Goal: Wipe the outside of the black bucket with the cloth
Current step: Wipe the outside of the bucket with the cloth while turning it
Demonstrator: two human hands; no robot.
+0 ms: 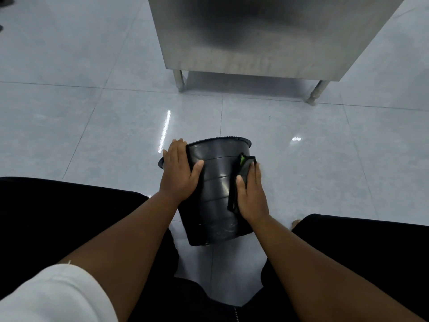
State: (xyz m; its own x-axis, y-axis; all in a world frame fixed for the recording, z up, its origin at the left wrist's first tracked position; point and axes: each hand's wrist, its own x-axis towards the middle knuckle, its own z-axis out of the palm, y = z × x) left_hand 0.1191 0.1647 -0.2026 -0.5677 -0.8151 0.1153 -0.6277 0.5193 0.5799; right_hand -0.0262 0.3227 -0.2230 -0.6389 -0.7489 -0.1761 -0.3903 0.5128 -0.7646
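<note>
Right, from the head view I see the black bucket (216, 191) lying tipped on its side on the pale tiled floor (92, 135), between the person's 2 knees, its base toward the body and its rimmed mouth pointing away toward the steel cabinet (267, 36). The ridged outer wall faces up at me.

My left hand (180, 171) lies flat and spread on the bucket's left flank, fingers reaching up to the rim, thumb stretched across the wall; it presses rather than curls, so I call it open-palmed, bracing the bucket. My right hand (249, 194) sits on the right flank with the cloth (241, 177) under it. The cloth is dark with a flash of green near its top edge, folded into a long strip running along the bucket's side, and the thumb and palm pin it against the plastic. The fingers lie extended over it, not clenched.

Dark trousers (69, 217) cover both legs at either side, and a white sleeve (51, 296) shows at the lower left. The cabinet stands on 2 visible metal legs (180, 81), well apart from the bucket.
</note>
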